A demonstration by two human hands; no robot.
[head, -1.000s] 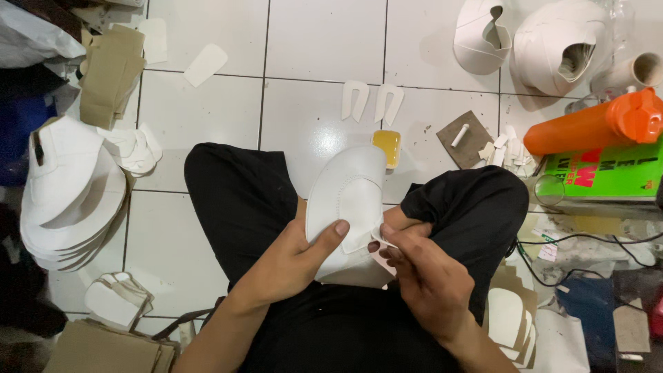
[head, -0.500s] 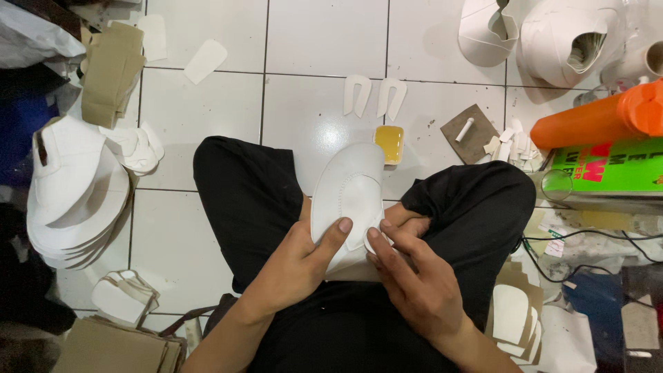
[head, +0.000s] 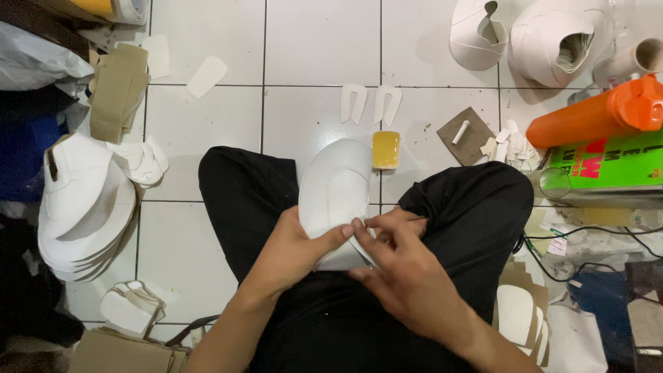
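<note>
**Both hands on a white shoe upper, over the lap**

Squarely above crossed legs in black trousers (head: 248,207), a white shoe upper (head: 336,193) is held with its rounded end pointing away from the person. The left hand (head: 293,252) grips its near end from the left, fingers clamped on it with the thumb (head: 338,233) lying across the top. The right hand (head: 404,276) meets it from the right, its fingers (head: 369,235) pinched together on the near edge, just beside the left thumb.

On the white tiled floor (head: 207,138) beyond the upper sits a small tray of yellow glue (head: 385,149), with two white forked cut pieces (head: 371,103) farther off. A stack of white uppers (head: 79,207) lies at the left, and an orange bottle (head: 594,114) lies at the right.
</note>
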